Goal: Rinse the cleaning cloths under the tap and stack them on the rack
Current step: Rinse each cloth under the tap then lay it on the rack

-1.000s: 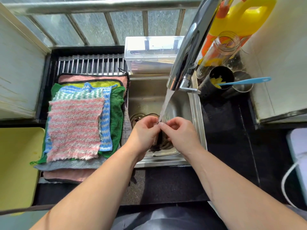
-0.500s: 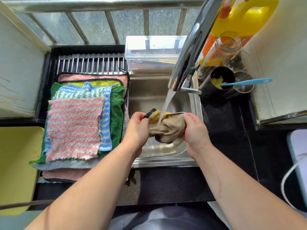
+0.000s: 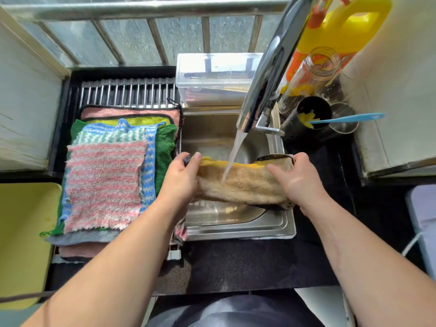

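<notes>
A tan and yellow cloth with a dark edge (image 3: 243, 182) is stretched across the steel sink (image 3: 236, 223). Water from the chrome tap (image 3: 266, 74) falls onto its middle. My left hand (image 3: 181, 178) grips the cloth's left end and my right hand (image 3: 297, 180) grips its right end. To the left, the metal rack (image 3: 127, 93) carries a flat stack of several cloths, with a pink and white striped cloth (image 3: 103, 185) on top and blue, green, yellow and pink ones under it.
A clear plastic box (image 3: 212, 79) stands behind the sink. At the right are a yellow jug (image 3: 342, 27), a glass jar (image 3: 309, 72) and a black holder (image 3: 306, 119) with a blue utensil (image 3: 349, 118). A yellow board (image 3: 23, 232) lies at the left. Dark counter borders the sink.
The cloth was bunched low in the sink between both hands, then lifted. Now my hands have moved apart and spread it wide under the stream.
</notes>
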